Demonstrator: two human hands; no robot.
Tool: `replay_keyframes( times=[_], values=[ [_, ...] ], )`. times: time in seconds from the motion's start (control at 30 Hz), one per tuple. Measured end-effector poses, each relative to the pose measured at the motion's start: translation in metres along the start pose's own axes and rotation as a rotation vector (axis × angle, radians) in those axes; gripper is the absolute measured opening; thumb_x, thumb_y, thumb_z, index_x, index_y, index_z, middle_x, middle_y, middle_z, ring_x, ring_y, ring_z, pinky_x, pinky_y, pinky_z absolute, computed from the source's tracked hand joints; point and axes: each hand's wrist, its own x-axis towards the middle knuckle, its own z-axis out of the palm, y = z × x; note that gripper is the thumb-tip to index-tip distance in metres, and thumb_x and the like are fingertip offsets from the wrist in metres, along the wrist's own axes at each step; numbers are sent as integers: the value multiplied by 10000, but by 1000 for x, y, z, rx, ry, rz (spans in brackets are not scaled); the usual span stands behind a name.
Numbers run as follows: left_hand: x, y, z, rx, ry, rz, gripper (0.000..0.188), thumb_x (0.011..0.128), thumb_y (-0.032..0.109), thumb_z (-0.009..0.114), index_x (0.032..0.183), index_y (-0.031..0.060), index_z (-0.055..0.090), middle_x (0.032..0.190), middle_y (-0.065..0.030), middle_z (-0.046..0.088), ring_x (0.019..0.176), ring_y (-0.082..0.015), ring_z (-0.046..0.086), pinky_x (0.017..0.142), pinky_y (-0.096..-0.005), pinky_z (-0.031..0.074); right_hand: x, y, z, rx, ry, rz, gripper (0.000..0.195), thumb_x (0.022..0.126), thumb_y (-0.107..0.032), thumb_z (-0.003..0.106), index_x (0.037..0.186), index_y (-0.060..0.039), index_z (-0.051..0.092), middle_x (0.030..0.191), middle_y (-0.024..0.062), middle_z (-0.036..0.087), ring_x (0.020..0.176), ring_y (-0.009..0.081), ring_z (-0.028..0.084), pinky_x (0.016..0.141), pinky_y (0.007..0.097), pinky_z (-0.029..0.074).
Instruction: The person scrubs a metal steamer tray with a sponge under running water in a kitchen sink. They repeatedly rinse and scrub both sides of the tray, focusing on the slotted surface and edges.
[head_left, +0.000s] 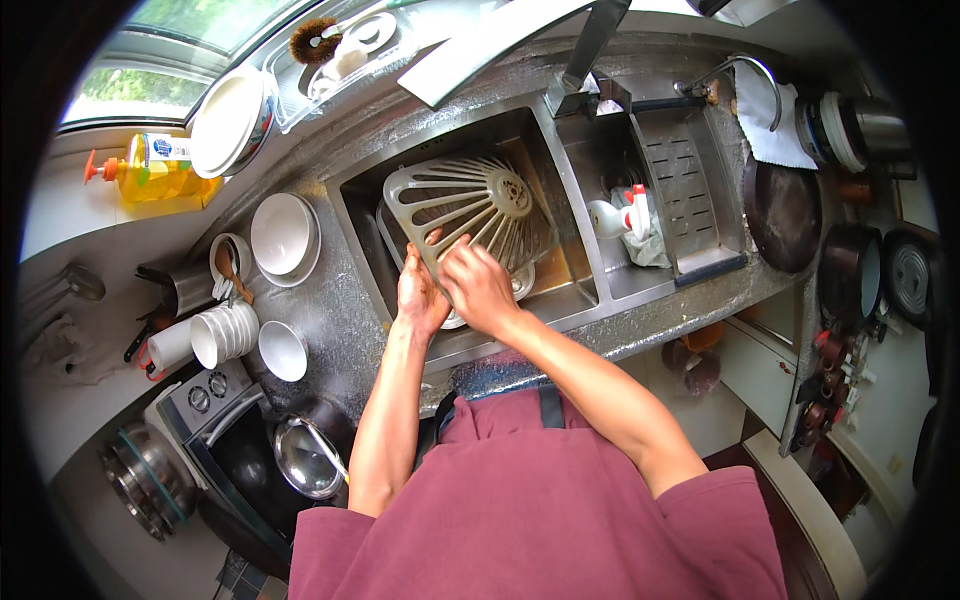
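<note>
A grey slotted grille cover (469, 206), with ribs fanning out from a round hub, is held tilted over the left basin of a steel sink (581, 300). My left hand (422, 289) grips its lower corner, with the fingers partly behind the grille. Against the grille's near edge, my right hand (476, 285) has its fingers bent; whether it holds anything small cannot be seen. Under the grille lie other pieces in the basin, mostly hidden. In the narrow middle basin a white spray bottle (607, 219) with a red and white trigger rests beside a crumpled clear plastic bag (651, 251).
White bowls (283, 232) and a row of stacked cups (223, 335) stand left of the sink, above a toaster oven (225, 427). Yellow dish soap (154, 169) is on the window ledge. A slotted drainer (682, 195) and a dark round pan (782, 214) are at the right.
</note>
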Motion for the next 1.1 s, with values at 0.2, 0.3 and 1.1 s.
replay_keyframes(
  times=[0.2, 0.3, 1.1],
  values=[
    [-1, 7, -3, -12, -56, -62, 488, 1132, 439, 240, 1467, 147, 441, 1488, -241, 515, 1358, -406, 521, 1168, -534, 414, -25, -2, 5, -33, 15, -15, 74, 874, -92, 705, 884, -38, 656, 941, 93, 602, 880, 319, 588, 781, 430, 497],
    [-3, 3, -4, -24, -12, -32, 487, 1130, 444, 232, 1474, 165, 434, 1499, -253, 501, 1363, -431, 510, 1169, -557, 409, -45, -4, -11, -14, -66, 11, 70, 861, -99, 711, 861, -52, 659, 953, 86, 601, 881, 316, 586, 760, 426, 506],
    [-12, -19, -43, 629, 54, 139, 489, 1137, 422, 326, 1499, 106, 416, 1433, -144, 569, 1232, -245, 637, 1078, -419, 512, 9, 46, -11, -97, 232, 246, 139, 877, -142, 757, 1006, -101, 729, 1027, 98, 593, 934, 317, 635, 783, 443, 516]
  ],
)
